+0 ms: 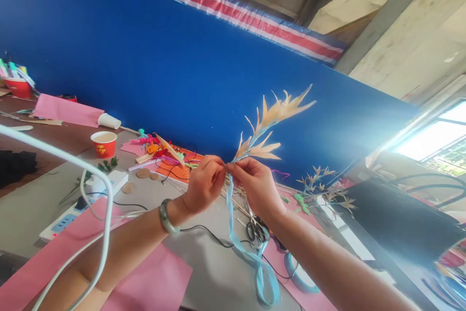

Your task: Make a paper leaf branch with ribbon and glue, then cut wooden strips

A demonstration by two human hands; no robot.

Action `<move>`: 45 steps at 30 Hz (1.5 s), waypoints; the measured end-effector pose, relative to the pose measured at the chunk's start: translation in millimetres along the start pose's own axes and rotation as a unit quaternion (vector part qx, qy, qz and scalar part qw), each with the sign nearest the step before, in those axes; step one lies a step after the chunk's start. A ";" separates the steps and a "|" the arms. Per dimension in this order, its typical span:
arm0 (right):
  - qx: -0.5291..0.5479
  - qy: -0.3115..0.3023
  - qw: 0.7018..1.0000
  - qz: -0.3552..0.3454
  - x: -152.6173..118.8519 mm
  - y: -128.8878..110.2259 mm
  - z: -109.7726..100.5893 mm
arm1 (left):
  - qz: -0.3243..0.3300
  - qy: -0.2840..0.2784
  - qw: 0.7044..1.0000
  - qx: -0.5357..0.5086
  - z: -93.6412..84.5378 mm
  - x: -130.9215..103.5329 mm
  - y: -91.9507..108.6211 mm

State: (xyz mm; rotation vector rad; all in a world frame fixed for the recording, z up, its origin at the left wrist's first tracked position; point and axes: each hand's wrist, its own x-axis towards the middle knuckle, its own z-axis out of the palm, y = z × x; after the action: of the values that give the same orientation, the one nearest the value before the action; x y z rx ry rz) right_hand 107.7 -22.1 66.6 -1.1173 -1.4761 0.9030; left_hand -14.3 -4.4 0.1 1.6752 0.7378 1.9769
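Note:
A stem with pale orange pointed petals (278, 112) and a light blue wrapping rises from between my two hands. My left hand (207, 181), with a green bangle at the wrist, is closed in a pinch at the stem's lower end. Touching it, my right hand (257, 186) pinches the same spot with thumb and forefinger. From my fingers a light blue ribbon (231, 214) hangs down and curls in loops on the table. Its roll (302, 277) lies near my right forearm. Black-handled scissors (251, 231) lie below my right hand.
Pink paper (153, 277) covers part of the grey table (204, 272). A red paper cup (104, 144), a white power strip (65, 221) and craft scraps stand or lie left. A white cable (109, 204) arches across the left foreground. More petalled stems (320, 182) lie right, before a blue partition (163, 68).

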 end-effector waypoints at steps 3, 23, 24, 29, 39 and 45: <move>-0.022 0.003 1.000 -0.015 2.5 2.7 0.9 | -0.011 0.004 1.000 0.003 1.4 -0.5 0.9; -0.021 -0.158 0.987 0.035 11.4 0.1 -39.9 | -0.427 -0.244 0.769 -0.409 4.5 8.4 -3.6; -0.029 -0.158 0.986 0.040 11.6 0.3 -40.5 | -0.414 -0.239 0.781 -0.402 5.5 7.5 -4.3; -0.055 -0.150 0.986 0.057 12.4 1.8 -42.1 | -0.336 -0.175 0.850 -0.365 10.7 3.7 -2.7; 0.022 -0.067 0.995 0.066 0.1 13.7 -20.7 | -0.118 -0.041 0.987 -0.096 7.2 -8.6 3.9; 0.025 -0.028 0.998 0.043 -2.1 16.4 -14.0 | -0.108 -0.036 0.991 -0.070 4.7 -6.0 3.2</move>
State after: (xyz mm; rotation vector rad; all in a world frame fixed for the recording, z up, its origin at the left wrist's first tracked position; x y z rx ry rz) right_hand 124.6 -19.7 53.2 -1.1347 -1.4515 1.0325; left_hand -8.6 -10.1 -1.7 1.5079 0.7042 1.7677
